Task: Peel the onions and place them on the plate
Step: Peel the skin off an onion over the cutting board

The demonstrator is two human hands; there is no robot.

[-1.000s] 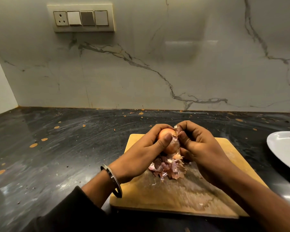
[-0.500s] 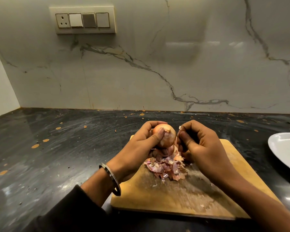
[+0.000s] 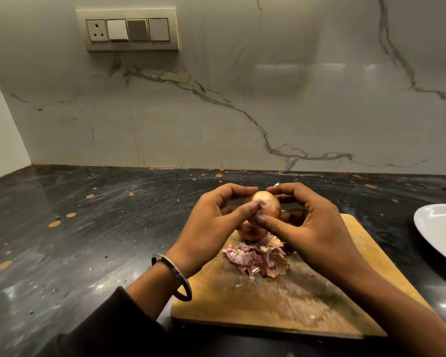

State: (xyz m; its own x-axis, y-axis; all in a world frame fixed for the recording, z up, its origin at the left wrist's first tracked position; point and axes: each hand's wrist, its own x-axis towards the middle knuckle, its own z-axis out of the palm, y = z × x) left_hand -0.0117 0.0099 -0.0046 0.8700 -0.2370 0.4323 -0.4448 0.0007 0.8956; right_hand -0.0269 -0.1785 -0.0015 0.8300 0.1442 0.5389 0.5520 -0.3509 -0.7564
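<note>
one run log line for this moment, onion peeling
step: peeling | left hand: holds onion | right hand: picks at skin | peels: on cutting board | plate: right edge

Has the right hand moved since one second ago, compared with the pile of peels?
Yes. The right hand has come in toward the left hand and now grips the onion above the peels.

Nothing is showing any readable text, label, brand or number right now; the switch panel (image 3: 131,30) on the far wall is reading blank.
</note>
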